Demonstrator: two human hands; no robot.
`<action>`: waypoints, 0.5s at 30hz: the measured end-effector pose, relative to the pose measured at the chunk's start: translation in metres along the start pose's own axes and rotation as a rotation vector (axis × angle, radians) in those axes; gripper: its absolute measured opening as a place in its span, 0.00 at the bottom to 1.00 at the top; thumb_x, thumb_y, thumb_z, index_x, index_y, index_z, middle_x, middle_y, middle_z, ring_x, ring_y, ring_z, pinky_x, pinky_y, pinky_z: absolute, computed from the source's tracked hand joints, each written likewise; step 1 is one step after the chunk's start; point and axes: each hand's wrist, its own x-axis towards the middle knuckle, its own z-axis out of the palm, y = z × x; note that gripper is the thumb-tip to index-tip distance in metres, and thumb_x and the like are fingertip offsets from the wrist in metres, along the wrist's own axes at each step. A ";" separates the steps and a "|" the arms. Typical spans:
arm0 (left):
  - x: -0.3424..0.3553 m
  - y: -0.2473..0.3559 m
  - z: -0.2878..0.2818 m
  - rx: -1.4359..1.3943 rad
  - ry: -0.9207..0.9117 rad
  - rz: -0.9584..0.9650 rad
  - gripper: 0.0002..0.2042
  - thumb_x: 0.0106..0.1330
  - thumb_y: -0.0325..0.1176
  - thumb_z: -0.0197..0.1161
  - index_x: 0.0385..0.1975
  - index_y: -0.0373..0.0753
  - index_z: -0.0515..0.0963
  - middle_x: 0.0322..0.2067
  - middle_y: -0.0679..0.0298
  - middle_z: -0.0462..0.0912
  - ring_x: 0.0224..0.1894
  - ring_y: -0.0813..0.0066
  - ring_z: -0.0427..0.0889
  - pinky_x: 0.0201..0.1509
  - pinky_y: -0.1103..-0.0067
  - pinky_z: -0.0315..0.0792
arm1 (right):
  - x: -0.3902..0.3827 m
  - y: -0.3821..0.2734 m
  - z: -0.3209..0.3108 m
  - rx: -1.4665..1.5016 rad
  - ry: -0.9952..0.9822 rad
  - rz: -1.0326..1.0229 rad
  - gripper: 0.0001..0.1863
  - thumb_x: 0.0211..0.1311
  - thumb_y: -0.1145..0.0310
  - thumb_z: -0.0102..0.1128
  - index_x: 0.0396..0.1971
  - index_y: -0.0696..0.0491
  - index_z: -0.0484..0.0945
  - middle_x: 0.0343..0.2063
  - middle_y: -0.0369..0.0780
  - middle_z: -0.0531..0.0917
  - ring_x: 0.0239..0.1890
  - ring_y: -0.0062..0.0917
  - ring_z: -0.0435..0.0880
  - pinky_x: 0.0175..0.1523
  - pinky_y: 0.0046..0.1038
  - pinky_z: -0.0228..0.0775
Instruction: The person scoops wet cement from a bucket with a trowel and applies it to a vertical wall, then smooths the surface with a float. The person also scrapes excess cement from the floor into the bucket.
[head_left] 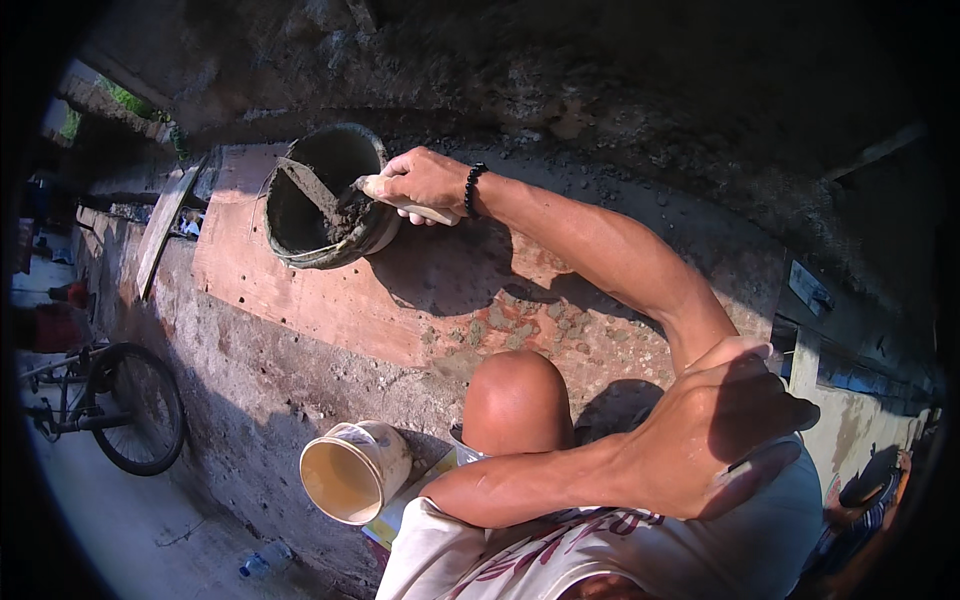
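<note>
My right hand (425, 182), with a dark bead bracelet at the wrist, is closed round the pale handle of a trowel (318, 192). Its mortar-coated blade lies over the mouth of a dark bucket (376, 150) crusted with grey mortar. How much mortar is inside, the shade hides. Across my body, my left hand (705, 435) rests over my right upper arm with its fingers curled. Whether those fingers grip the arm or anything else, I cannot make out. My bare knee (517, 400) is between the two arms.
A reddish board (290, 310) lies under the bucket, with mortar crumbs (515, 325) scattered near its right part. A whitish pail (395, 450) stands beside my knee. At left are a narrow plank (163, 235), a bicycle wheel (135, 410) and a clear plastic bottle (265, 560). A rough dark wall (560, 70) runs along the far side.
</note>
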 end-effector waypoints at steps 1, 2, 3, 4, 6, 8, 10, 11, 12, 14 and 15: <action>-0.002 0.003 -0.002 -0.008 0.017 -0.011 0.21 0.44 0.26 0.67 0.43 0.30 0.78 0.31 0.55 0.80 0.34 0.54 0.76 0.52 0.61 0.66 | -0.003 0.014 -0.004 0.105 -0.022 -0.063 0.18 0.66 0.60 0.57 0.46 0.60 0.78 0.25 0.38 0.80 0.18 0.19 0.78 0.23 0.24 0.72; -0.003 0.005 -0.004 -0.006 0.022 -0.020 0.22 0.45 0.26 0.67 0.44 0.30 0.78 0.31 0.55 0.81 0.34 0.54 0.77 0.53 0.60 0.66 | -0.015 0.031 -0.013 0.188 -0.009 -0.067 0.17 0.67 0.61 0.55 0.47 0.60 0.77 0.25 0.38 0.79 0.18 0.18 0.77 0.23 0.23 0.72; -0.004 0.007 -0.009 -0.022 0.038 -0.014 0.22 0.45 0.26 0.67 0.44 0.30 0.78 0.31 0.55 0.81 0.34 0.54 0.77 0.53 0.60 0.66 | -0.029 0.048 -0.023 0.183 0.051 -0.101 0.17 0.68 0.61 0.54 0.48 0.59 0.76 0.25 0.37 0.79 0.18 0.18 0.77 0.22 0.22 0.71; -0.004 0.007 -0.012 -0.029 0.042 -0.005 0.21 0.45 0.26 0.67 0.43 0.29 0.78 0.30 0.55 0.80 0.34 0.54 0.77 0.54 0.60 0.66 | -0.046 0.066 -0.036 0.179 0.103 -0.153 0.18 0.69 0.62 0.53 0.49 0.59 0.75 0.25 0.37 0.78 0.19 0.17 0.76 0.22 0.21 0.71; -0.004 0.010 -0.011 -0.134 0.096 -0.108 0.21 0.46 0.25 0.67 0.43 0.29 0.78 0.30 0.55 0.80 0.34 0.54 0.78 0.54 0.60 0.67 | -0.089 0.101 -0.063 0.251 0.193 0.048 0.17 0.71 0.60 0.52 0.51 0.56 0.73 0.25 0.36 0.77 0.19 0.15 0.75 0.23 0.17 0.70; -0.003 0.011 -0.005 -0.273 0.117 -0.271 0.20 0.47 0.25 0.66 0.43 0.30 0.77 0.30 0.55 0.81 0.35 0.54 0.78 0.55 0.60 0.67 | -0.127 0.135 -0.088 0.388 0.284 0.190 0.16 0.71 0.59 0.53 0.48 0.56 0.72 0.25 0.36 0.77 0.19 0.16 0.75 0.21 0.19 0.70; -0.003 0.007 -0.007 -0.174 0.077 -0.179 0.19 0.47 0.25 0.66 0.43 0.30 0.77 0.31 0.55 0.81 0.35 0.54 0.79 0.55 0.60 0.67 | -0.143 0.170 -0.109 0.346 0.411 0.321 0.18 0.70 0.58 0.53 0.47 0.58 0.73 0.25 0.38 0.78 0.18 0.18 0.76 0.20 0.22 0.70; -0.003 0.007 -0.005 -0.110 0.067 -0.123 0.19 0.48 0.25 0.66 0.42 0.30 0.77 0.31 0.55 0.81 0.35 0.55 0.79 0.56 0.61 0.67 | -0.149 0.187 -0.120 0.342 0.462 0.368 0.19 0.70 0.57 0.53 0.47 0.59 0.73 0.25 0.39 0.78 0.18 0.19 0.76 0.19 0.24 0.70; -0.003 0.006 -0.005 -0.124 0.004 -0.126 0.19 0.48 0.25 0.66 0.42 0.30 0.77 0.31 0.55 0.81 0.35 0.55 0.79 0.56 0.61 0.67 | -0.155 0.203 -0.131 0.353 0.526 0.428 0.18 0.70 0.57 0.53 0.45 0.58 0.74 0.24 0.39 0.78 0.18 0.20 0.76 0.19 0.25 0.70; -0.004 0.006 -0.004 -0.165 -0.035 -0.184 0.18 0.48 0.24 0.67 0.42 0.31 0.77 0.32 0.55 0.82 0.35 0.55 0.79 0.55 0.61 0.67 | -0.166 0.233 -0.154 0.377 0.647 0.552 0.18 0.69 0.56 0.54 0.42 0.58 0.74 0.24 0.39 0.78 0.18 0.22 0.76 0.19 0.26 0.69; -0.005 0.007 -0.004 -0.141 -0.050 -0.175 0.18 0.49 0.25 0.67 0.42 0.31 0.77 0.32 0.55 0.82 0.35 0.55 0.79 0.55 0.61 0.67 | -0.177 0.245 -0.165 0.365 0.679 0.558 0.18 0.68 0.55 0.55 0.40 0.58 0.75 0.23 0.39 0.78 0.17 0.22 0.76 0.19 0.27 0.69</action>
